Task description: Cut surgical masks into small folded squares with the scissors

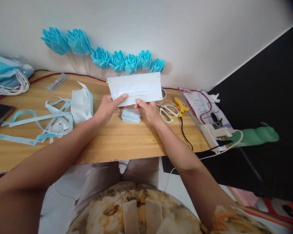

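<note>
A flat, pale blue-white face mask (pixel 136 85) is held up over the desk, without visible ear loops. My left hand (pixel 109 107) pinches its lower left edge, thumb on the near face and fingers behind. My right hand (pixel 148 109) grips the lower edge right of the middle in the same way. Just below the hands, a small stack of cut blue-white pieces (pixel 131 115) lies on the wooden desk. Scissors (pixel 168 112) with white handles rest beside my right hand. Left of my left hand stands a crumpled white and blue sheet (pixel 82 103).
Cut blue strips (pixel 42 120) lie tangled at left, near a bundle of masks (pixel 8 78). Blue fabric flowers (pixel 118 61) on sticks lean along the wall. A yellow glue gun (pixel 181 106) trails a black cord at right. A power strip (pixel 211 136) and green bottle (pixel 255 135) sit farther right.
</note>
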Demonstrator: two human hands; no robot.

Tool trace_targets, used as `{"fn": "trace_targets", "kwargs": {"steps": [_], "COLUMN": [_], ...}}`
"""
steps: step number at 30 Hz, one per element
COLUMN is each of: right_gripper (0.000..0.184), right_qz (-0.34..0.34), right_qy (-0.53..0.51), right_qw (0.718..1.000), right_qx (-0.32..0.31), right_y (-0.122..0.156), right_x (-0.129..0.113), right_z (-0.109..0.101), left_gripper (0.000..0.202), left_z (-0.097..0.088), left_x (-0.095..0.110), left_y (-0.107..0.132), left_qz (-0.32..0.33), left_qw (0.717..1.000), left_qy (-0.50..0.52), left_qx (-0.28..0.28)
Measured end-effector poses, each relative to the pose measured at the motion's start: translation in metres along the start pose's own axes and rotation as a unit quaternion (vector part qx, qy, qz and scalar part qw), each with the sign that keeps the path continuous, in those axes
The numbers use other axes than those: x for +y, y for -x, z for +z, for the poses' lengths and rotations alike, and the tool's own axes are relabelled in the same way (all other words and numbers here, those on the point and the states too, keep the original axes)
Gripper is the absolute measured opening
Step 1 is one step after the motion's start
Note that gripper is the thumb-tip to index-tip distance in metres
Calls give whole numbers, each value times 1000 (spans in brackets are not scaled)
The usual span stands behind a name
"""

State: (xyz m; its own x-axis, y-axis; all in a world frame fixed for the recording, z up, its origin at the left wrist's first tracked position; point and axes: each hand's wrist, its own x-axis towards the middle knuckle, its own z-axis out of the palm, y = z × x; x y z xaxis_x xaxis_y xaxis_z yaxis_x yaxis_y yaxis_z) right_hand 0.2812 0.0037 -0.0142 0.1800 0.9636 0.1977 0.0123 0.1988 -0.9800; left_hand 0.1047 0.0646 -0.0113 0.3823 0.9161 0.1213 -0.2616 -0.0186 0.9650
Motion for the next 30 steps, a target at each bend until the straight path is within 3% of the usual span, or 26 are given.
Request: {"fn": "trace_targets", "kwargs": {"steps": [5, 10, 17, 22, 30], "right_gripper": [43, 48, 47, 46, 53], "right_qz": [-8, -14, -18, -11, -27], "right_qy": [-22, -11, 17, 29, -50], "right_qw": [999, 999, 999, 998, 989], "right_qx": [44, 48, 38, 49, 139], "right_y": [-1, -1, 1, 0, -10], "right_x": [-2, -6, 0, 2, 3], "right_z": [3, 6, 4, 3, -1], "left_gripper": [42, 45, 42, 30, 35], "left_z": [0, -2, 2, 4, -2], "left_x": [0, 0, 1, 5, -2], "left_y": [1, 1, -2, -3, -2], "left_qz": [-26, -16, 17, 2, -21], "left_qw": [999, 998, 998, 999, 999], "left_qy": [2, 25, 45, 44, 24], "left_qx": [-44, -55, 29, 28, 38]}}
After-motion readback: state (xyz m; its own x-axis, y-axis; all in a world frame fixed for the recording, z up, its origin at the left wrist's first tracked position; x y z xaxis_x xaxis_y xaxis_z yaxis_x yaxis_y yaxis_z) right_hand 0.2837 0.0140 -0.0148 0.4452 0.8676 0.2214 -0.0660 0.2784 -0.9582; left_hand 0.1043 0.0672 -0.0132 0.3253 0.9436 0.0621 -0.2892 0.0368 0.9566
